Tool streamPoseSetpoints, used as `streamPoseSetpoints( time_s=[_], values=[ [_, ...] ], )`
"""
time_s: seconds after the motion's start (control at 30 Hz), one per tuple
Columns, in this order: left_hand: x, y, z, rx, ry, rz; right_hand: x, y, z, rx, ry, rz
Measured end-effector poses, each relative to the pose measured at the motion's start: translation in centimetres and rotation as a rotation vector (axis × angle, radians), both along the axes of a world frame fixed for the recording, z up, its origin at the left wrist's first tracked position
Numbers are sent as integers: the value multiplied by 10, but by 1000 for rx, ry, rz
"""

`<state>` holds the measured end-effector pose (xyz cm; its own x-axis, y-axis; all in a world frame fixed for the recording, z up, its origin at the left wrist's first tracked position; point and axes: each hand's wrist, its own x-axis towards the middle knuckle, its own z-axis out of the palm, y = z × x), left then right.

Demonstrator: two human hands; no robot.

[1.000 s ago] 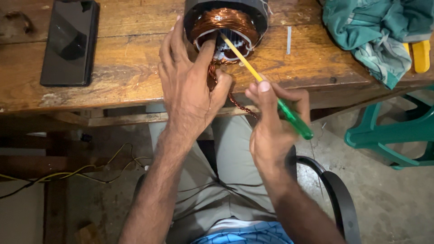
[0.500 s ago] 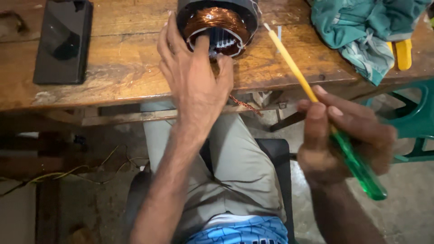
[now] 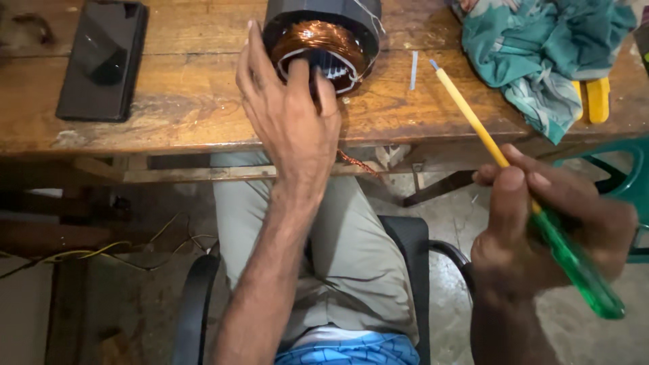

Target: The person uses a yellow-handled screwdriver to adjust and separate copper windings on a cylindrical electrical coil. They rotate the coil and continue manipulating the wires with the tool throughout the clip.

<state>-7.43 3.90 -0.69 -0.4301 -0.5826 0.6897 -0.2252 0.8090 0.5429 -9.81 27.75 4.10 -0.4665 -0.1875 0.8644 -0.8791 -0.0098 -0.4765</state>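
A dark round motor stator (image 3: 324,27) with copper windings lies on its side at the near edge of the wooden table (image 3: 189,101). My left hand (image 3: 291,118) rests on its open face, fingers spread over the copper coil and white lacing. My right hand (image 3: 547,230) is drawn back to the right, below the table edge, gripping a screwdriver (image 3: 520,189) with a green handle and a yellow sleeved shaft. Its tip points up toward the table, well clear of the stator. A loose copper wire (image 3: 355,162) hangs under the table edge.
A black phone (image 3: 101,57) lies on the table's left. A teal cloth (image 3: 541,54) and a yellow tool (image 3: 595,98) sit at the right. A thin white strip (image 3: 414,71) lies beside the stator. I sit on a black chair (image 3: 419,250); a green stool (image 3: 625,189) stands right.
My right hand pulled the screwdriver out of the stator and moved right and down, away from the table. My left hand stayed on the windings.
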Motion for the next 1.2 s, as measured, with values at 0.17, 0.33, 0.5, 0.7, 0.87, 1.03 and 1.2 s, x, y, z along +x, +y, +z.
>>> streamPoseSetpoints(
  time_s=[0.17,0.33,0.5,0.7,0.87,1.03,1.2],
  values=[
    [20,-1,0,1,135,-101,15,-16,9,79,-22,61],
    [54,-20,8,-185,66,-188,30,-53,-4,172,-314,157],
    [71,-18,14,-44,16,-264,17,-85,-16,105,-543,229],
    [71,-16,14,26,20,-293,21,-92,-25,-88,-636,225],
    [58,-32,22,-152,-47,-350,18,-98,-30,-153,-721,263],
    [47,-35,26,-178,-84,-280,16,-106,-33,-295,-824,291],
    [44,-30,28,-107,-168,-273,21,-105,-35,-425,-918,362]
  ],
)
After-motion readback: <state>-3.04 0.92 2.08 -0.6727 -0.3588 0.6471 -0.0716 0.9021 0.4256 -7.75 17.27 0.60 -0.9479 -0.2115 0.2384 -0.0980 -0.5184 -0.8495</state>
